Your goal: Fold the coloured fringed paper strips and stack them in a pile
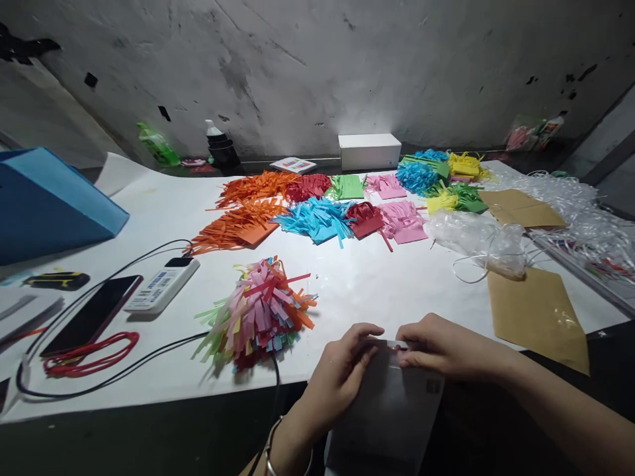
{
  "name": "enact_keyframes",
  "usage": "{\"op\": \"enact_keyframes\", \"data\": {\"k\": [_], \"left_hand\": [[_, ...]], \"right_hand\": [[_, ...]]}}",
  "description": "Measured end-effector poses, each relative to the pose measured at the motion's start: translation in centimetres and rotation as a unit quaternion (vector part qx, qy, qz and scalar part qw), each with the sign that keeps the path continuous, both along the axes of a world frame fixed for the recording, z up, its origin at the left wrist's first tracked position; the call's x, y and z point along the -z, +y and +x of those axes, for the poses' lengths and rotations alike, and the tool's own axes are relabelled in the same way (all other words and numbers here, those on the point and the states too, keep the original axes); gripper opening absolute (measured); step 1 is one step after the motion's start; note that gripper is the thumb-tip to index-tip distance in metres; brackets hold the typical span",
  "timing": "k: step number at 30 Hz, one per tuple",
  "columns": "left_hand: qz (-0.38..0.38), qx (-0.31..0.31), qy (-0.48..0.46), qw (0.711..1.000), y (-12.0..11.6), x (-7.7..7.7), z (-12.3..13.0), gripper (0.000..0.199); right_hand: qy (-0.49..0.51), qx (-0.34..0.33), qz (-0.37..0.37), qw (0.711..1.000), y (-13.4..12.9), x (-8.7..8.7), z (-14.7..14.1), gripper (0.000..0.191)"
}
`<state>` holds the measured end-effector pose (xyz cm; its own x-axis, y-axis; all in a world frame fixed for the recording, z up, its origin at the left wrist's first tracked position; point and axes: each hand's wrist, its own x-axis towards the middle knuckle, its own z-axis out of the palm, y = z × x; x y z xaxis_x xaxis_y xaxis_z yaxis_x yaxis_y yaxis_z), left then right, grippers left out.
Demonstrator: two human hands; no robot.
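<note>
A tall white box (pixel 389 413) stands in shadow at the table's front edge, reaching down below the tabletop. Its top end is between my two hands. My left hand (pixel 342 363) is closed on the top left corner, thumb and fingers bent over the edge. On the top right edge, my right hand (pixel 429 347) pinches the box, fingertips at a small flap or slot. To the left of my hands lies a heap of multicoloured fringed paper strips (pixel 262 304).
Fringed paper bundles, among them orange (pixel 238 225), blue (pixel 317 218) and pink (pixel 404 221), lie across the table (pixel 367 284). Kraft envelopes (pixel 540 314) and clear plastic (pixel 481 238) are at right. A phone (pixel 94 314), power bank (pixel 161 287) and black cable (pixel 124 383) occupy the left.
</note>
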<state>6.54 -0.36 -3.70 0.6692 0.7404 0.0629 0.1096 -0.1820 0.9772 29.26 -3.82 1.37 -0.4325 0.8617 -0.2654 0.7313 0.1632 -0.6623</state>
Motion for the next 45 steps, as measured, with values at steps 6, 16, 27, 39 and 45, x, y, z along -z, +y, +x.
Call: {"op": "enact_keyframes", "data": {"k": [6,16,27,39,45], "left_hand": [[-0.215,0.027,-0.070,0.974,0.5,0.3,-1.7,0.042],[-0.265,-0.120,-0.090,0.953,-0.7,0.4,-1.6,0.052],[-0.203,-0.105,-0.070,0.971,-0.7,-1.4,-2.4,0.048],[-0.331,-0.134,-0.139,0.924,-0.4,1.3,-2.0,0.061],[-0.314,-0.122,-0.138,0.931,-0.2,1.3,-2.6,0.058]], "right_hand": [[-0.020,-0.003,0.018,1.000,-1.6,-0.3,0.2,0.029],[0.265,0.200,-0.002,0.943,-5.6,3.1,-0.7,0.047],[0.449,0.332,0.013,0.829,-7.3,5.5,-3.6,0.056],[0.386,0.227,0.108,0.887,-7.1,5.8,-2.8,0.046],[0.423,0.186,0.053,0.885,-6.9,5.3,-1.7,0.047]]}}
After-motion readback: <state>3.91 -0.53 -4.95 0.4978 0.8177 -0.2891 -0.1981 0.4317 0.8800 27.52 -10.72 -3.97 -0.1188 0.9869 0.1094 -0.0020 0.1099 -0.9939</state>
